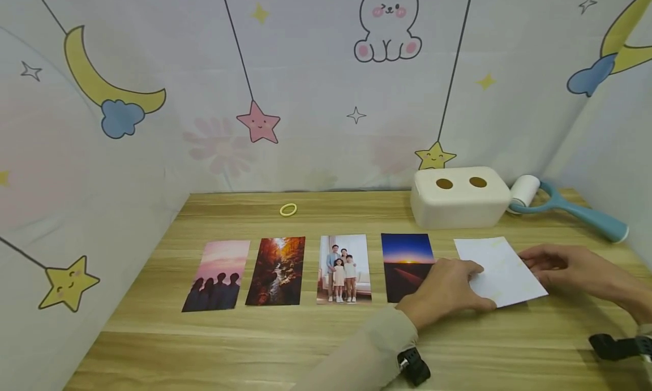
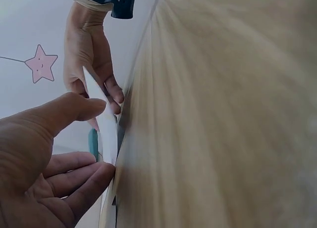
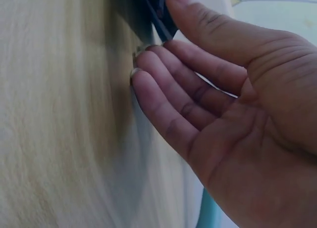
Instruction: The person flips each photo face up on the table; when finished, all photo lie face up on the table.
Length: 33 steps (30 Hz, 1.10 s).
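A white-backed photo card [image 1: 501, 272] lies between the hands at the right of the row, with its right side tilted up. My right hand [image 1: 580, 272] pinches that right edge. In the right wrist view the card's dark underside [image 3: 153, 13] shows by the thumb, above the curved fingers. My left hand [image 1: 445, 289] is at the card's left side, thumb and fingers spread apart. From the left wrist, the thumb [image 2: 91, 108] overlaps the white card [image 2: 106, 134] and the fingertips are low near the table. The sunset road photo [image 1: 407, 263] is partly behind the left hand.
Left of the hands lie a family photo [image 1: 343, 272], an autumn stream photo [image 1: 277, 272] and a pink-sky silhouette photo [image 1: 219, 275]. Behind them are a yellow ring [image 1: 288, 210], a cream box [image 1: 460, 204] with two holes, and a blue-handled lint roller [image 1: 586, 210] near the curtain.
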Each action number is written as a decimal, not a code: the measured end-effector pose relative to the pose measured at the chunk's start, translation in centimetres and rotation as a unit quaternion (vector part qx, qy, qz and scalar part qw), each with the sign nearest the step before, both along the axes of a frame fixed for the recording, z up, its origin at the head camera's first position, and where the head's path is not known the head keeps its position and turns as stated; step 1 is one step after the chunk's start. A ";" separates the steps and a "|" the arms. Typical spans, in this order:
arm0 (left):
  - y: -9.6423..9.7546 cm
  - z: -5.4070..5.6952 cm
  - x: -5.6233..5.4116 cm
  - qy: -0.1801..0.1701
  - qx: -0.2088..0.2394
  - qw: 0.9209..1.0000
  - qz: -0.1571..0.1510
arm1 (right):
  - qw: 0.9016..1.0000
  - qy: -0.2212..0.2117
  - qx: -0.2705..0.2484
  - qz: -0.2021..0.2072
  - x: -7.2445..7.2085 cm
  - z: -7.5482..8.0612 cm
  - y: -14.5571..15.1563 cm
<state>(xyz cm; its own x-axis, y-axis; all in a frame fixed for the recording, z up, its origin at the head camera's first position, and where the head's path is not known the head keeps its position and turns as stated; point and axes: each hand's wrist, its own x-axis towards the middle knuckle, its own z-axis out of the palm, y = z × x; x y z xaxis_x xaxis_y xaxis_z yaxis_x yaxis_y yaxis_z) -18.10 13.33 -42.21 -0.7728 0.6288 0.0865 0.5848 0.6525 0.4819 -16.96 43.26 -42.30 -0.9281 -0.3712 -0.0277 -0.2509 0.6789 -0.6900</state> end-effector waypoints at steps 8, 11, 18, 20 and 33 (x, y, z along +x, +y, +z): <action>-0.6 -0.2 -0.1 0.028 0.063 0.997 -0.027 | 0.998 0.004 -0.056 0.009 -0.3 0.7 -0.6; -0.8 -0.3 -0.3 0.012 0.094 0.995 -0.031 | 0.998 0.007 -0.062 0.011 -0.3 1.0 -1.0; -0.5 -0.4 -0.4 -0.078 0.154 0.985 0.004 | 0.997 -0.008 -0.081 0.015 0.2 1.9 -2.6; -0.5 -0.4 -0.4 -0.101 0.165 0.981 0.013 | 0.996 -0.009 -0.087 0.019 0.3 2.1 -3.2; -0.6 -0.2 -0.3 -0.159 0.208 0.964 0.047 | 0.990 -0.023 -0.119 0.064 0.7 2.7 -5.9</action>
